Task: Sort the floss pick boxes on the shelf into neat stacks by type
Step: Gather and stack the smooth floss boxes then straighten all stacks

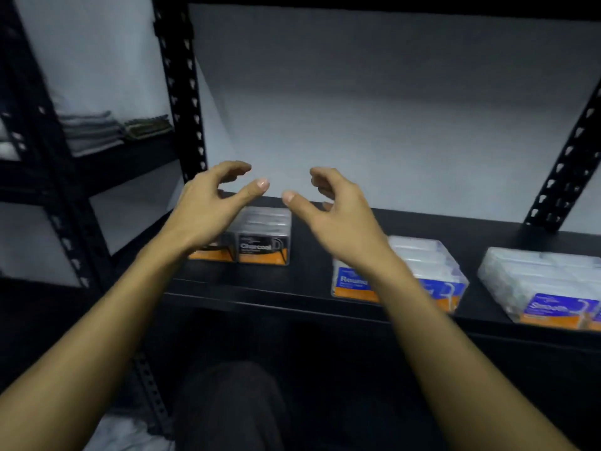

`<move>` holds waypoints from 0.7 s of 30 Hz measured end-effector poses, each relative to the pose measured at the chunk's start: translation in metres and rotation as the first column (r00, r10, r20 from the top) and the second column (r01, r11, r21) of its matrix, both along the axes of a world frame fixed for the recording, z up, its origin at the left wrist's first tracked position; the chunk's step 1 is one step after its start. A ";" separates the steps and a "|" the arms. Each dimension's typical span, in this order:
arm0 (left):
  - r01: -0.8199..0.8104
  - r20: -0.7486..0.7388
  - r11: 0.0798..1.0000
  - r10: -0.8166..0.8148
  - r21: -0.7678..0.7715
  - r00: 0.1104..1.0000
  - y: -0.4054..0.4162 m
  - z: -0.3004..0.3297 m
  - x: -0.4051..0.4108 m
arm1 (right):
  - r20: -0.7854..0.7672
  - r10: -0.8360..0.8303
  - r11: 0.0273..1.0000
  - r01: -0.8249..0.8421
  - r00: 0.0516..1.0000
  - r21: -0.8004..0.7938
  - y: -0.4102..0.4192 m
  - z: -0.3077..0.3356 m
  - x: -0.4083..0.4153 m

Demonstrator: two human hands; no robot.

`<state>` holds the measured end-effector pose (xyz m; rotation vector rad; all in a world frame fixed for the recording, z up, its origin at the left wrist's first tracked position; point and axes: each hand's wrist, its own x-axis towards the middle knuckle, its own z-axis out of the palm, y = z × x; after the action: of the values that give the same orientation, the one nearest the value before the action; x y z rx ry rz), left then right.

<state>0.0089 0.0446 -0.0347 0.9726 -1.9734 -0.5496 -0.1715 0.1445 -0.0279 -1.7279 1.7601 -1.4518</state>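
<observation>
Three groups of clear floss pick boxes stand on the black shelf [312, 229]. At the left are the black-labelled Charcoal boxes [263, 237], in the middle the blue-labelled Round boxes [432, 265], at the right the blue Smooth boxes [536, 281]. My left hand [208, 203] hovers above the Charcoal boxes with loosely curled fingers and holds nothing. My right hand [338, 213] hangs in the air between the Charcoal and Round boxes, fingers loosely curled, also holding nothing. My right forearm hides part of the Round boxes' labels.
Black perforated uprights stand at the left [182, 92] and right [566, 164] of the bay. A pale wall lies behind the shelf. Folded cloths [94, 128] lie on the neighbouring shelf at the left. My dark-trousered knee [234, 405] is below the shelf edge.
</observation>
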 end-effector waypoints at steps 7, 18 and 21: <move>-0.268 -0.208 0.947 0.302 0.178 0.930 -0.040 -0.042 0.047 | 0.295 -0.221 0.973 0.231 0.930 0.000 -0.060 -0.039 0.069; -0.060 -0.357 0.836 0.296 0.545 0.886 -0.076 -0.071 0.047 | 0.577 -0.199 0.975 0.100 0.792 0.198 -0.104 -0.069 0.050; -0.093 -0.270 0.878 0.243 0.470 0.932 -0.071 -0.074 0.041 | 0.526 -0.161 0.975 0.054 0.835 0.213 -0.104 -0.070 0.051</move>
<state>0.0503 -0.0268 -0.1082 1.2358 -1.4742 -1.0281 -0.1209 0.0401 -0.0980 -0.9945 1.6270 -1.5592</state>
